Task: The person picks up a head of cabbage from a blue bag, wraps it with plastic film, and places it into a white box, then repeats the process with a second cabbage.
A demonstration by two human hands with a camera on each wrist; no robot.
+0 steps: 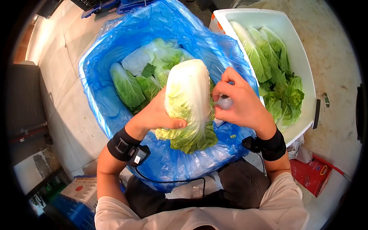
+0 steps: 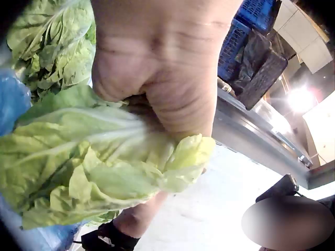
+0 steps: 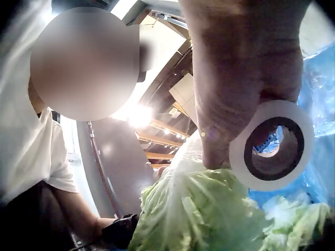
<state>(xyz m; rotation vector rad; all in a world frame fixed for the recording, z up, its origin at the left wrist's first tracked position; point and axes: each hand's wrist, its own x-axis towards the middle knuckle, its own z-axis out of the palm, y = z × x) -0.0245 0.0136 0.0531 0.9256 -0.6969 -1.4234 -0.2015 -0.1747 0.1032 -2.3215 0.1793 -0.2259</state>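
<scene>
A napa cabbage (image 1: 189,103) stands over the blue-lined container, white base up and leafy end toward the person. My left hand (image 1: 155,113) grips its left side, thumb across the front; the other fingers are hidden behind it. In the left wrist view the leafy end of the cabbage (image 2: 99,157) fills the space below the palm. Close against the cabbage's right side, my right hand (image 1: 243,101) holds a roll of tape (image 3: 272,145), white with a dark core. Its fingers are curled, and the roll is mostly hidden from the head view.
Blue plastic lining (image 1: 111,50) covers the large container, where several cabbages (image 1: 128,86) lie. To its right stands a white box (image 1: 306,76) with more cabbages (image 1: 251,53). A red dustpan-like object (image 1: 312,174) is on the floor at right. Blue crates (image 1: 73,209) stand at lower left.
</scene>
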